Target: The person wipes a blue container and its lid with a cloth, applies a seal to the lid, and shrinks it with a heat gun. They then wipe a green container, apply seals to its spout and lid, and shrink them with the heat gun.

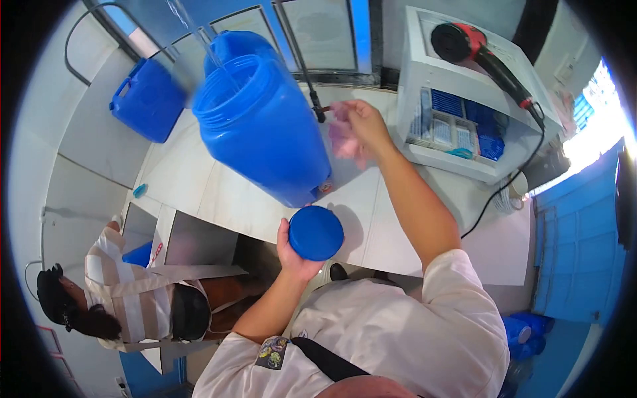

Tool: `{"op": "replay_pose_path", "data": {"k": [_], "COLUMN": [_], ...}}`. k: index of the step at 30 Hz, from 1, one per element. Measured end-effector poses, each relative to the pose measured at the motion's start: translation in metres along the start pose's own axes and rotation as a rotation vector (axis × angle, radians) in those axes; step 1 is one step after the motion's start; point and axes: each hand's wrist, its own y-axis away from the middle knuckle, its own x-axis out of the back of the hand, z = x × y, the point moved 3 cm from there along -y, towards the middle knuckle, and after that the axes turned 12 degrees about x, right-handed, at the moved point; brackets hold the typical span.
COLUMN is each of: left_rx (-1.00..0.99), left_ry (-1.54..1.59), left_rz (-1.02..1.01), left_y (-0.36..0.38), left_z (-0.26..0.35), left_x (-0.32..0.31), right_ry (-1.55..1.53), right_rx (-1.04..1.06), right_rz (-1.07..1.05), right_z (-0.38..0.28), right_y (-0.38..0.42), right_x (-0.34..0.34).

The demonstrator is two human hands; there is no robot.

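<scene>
My left hand (292, 257) holds a round blue screw cap (316, 233), its flat top facing up. My right hand (369, 127) is closed on a crumpled pink cloth-like piece (346, 140) hanging below the fingers. Its fingertips are right at a small tap (322, 114) on a thin dark pipe. Between and beyond my hands stands a large blue water container (272, 136) with its wide threaded mouth uncapped. A clear stream (192, 30) runs from above into that mouth.
A smaller blue jerrycan (147, 99) sits at the back left. On the right, a heat gun (474, 50) lies on a white cabinet (434, 162) holding packets, its black cord trailing over the white counter (391, 219). Another person (126, 285) bends at the left beside open cupboards.
</scene>
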Motion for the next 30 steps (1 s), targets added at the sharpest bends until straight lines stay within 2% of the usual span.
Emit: {"op": "replay_pose_path", "data": {"k": [4,5,6,8,9,10,12,13,14,16,18,20,21,22,24,26,28,29,30], "left_rx": [0.132,0.132,0.156,0.009,0.082,0.117,0.088,0.096,0.124,0.119,0.116,0.195,0.16,0.181,0.102,0.101,0.128,0.204,0.21], "left_ry": [0.032,-0.068,-0.089,-0.197,-0.236,-0.254,-0.139,-0.288,-0.305,-0.304,-0.287,-0.07,-0.113,-0.119,-0.404,-0.411,-0.348,-0.286,-0.291], "left_rz": [-0.008,-0.026,-0.029,-0.25,-0.388,-0.393,-0.249,-0.287,-0.277,-0.384,-0.342,-0.525,-0.416,-0.414,-0.505,-0.503,-0.475,-0.37,-0.366], "left_y": [-0.04,-0.045,-0.051,-0.06,-0.06,-0.058,-0.062,-0.058,-0.059,-0.058,-0.066,-0.065,-0.066,-0.062,-0.052,-0.058,-0.053,-0.052,-0.048], "left_z": [-0.035,-0.041,-0.045,-0.044,-0.045,-0.046,-0.049,-0.059,-0.068,-0.086,-0.101,-0.102,-0.099,-0.111,-0.133,-0.151,-0.18,-0.181,-0.182], "left_x": [-0.02,-0.04,-0.046,-0.064,-0.079,-0.085,-0.094,-0.11,-0.11,-0.111,-0.11,-0.123,-0.126,-0.133,-0.148,-0.13,-0.129,-0.137,-0.139], "right_ry": [-0.344,-0.163,-0.161,0.803,1.024,1.036,1.12,1.085,1.084,1.07,0.992,1.036,1.069,1.076,0.94,0.848,1.159,1.067,1.065], "right_rx": [0.03,0.212,0.229,0.662,0.643,0.638,0.844,0.799,0.786,0.901,0.877,0.725,0.745,0.737,0.869,0.847,0.963,0.908,0.903], "right_rz": [-0.267,-0.384,-0.357,-0.592,-0.584,-0.544,-0.423,-0.384,-0.351,-0.254,-0.19,-0.132,-0.007,0.014,-0.084,-0.073,-0.041,0.066,0.075], "right_z": [-0.038,-0.033,-0.037,-0.055,-0.059,-0.059,-0.058,-0.062,-0.065,-0.073,-0.089,-0.096,-0.084,-0.081,-0.078,-0.092,-0.118,-0.133,-0.134], "right_y": [0.09,0.106,0.119,0.147,0.162,0.171,0.187,0.203,0.213,0.229,0.226,0.229,0.236,0.244,0.257,0.259,0.257,0.262,0.267], "right_x": [-0.026,-0.021,-0.013,-0.004,0.004,0.014,0.03,0.033,0.034,0.033,0.052,0.077,0.084,0.085,0.077,0.074,0.089,0.098,0.099]}}
